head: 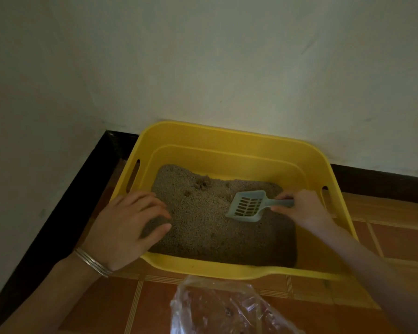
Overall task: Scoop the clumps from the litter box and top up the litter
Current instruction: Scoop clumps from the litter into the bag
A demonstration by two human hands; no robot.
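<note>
Clearly you're early: right hand (302, 209) pinches the empty scoop (247, 206), left hand (127, 225) rests slack on the box (227, 137) rim, clumps (203, 183) lie unscooped, top-up not begun

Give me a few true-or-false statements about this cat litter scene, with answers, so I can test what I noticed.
1. The right hand holds the scoop by its handle. True.
2. The litter box is blue. False: it is yellow; the scoop is the pale blue thing.
3. The scoop is heaped with clumps. False: its slotted blade looks empty, just over the litter.
4. A clear plastic bag lies on the tiled floor in front of the box. True.
5. The left hand holds the bag. False: it rests over the box's left rim.
</note>
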